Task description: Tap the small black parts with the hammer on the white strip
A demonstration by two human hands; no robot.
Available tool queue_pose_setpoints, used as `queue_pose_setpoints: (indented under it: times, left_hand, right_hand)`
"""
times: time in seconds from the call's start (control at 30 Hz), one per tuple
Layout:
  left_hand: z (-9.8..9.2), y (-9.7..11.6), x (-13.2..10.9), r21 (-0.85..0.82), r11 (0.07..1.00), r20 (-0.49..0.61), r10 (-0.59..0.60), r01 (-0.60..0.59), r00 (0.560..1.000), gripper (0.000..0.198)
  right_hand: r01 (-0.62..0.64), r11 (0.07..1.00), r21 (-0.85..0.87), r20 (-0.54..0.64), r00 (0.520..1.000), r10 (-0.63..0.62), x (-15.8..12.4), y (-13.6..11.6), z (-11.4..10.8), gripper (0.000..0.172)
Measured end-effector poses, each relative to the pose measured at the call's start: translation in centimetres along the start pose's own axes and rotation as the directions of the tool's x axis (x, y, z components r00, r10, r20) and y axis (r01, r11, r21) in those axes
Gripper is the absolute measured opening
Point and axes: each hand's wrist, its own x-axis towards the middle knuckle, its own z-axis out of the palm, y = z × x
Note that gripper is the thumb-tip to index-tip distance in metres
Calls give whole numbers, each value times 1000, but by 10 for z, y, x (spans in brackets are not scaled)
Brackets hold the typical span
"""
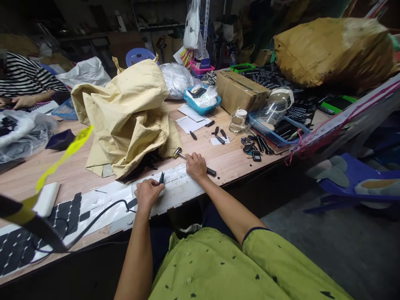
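"At the near edge of the table (200, 146), what are the fingers doing?"
"The left hand (148, 193) pinches a small dark piece (161, 178) above a white strip (181, 188); the right hand (196, 166) is closed round a hammer (211, 171), near it."
"Any advice?"
"I'd keep the left fingertips well clear of the hammer's head."
"And beyond?"
"Beige cloth (137, 89) heaped up, a carton (240, 89) further back, a dim shelf (161, 26) behind."

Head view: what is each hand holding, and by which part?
Right hand: black-handled metal hammer, around mid-length. Left hand: small dark slender piece, by its near end.
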Motion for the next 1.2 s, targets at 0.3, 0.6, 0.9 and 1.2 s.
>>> queue_pose_setpoints:
  times: [0.3, 0.6, 0.9, 1.2]
  left_hand:
    - [29, -11, -17, -101, 962, -98, 244, -254, 965, 16]
    - [35, -8, -17, -133, 954, -85, 258, -267, 962, 13]
    - [40, -7, -15, -161, 949, -89, 258, -270, 962, 13]
    - [41, -3, -18, -177, 950, -119, 237, -256, 964, 8]
  right_hand:
    - [2, 1000, 20, -7, 1000, -2, -2, 5, 2, 36]
    - [31, 951, 308, -71, 997, -10, -12, 21, -7, 40]
    - [337, 730, 595, -168, 940, -297, -90, 9, -5, 40]
    - [342, 766, 544, -161, 939, -305, -94, 7, -5, 42]
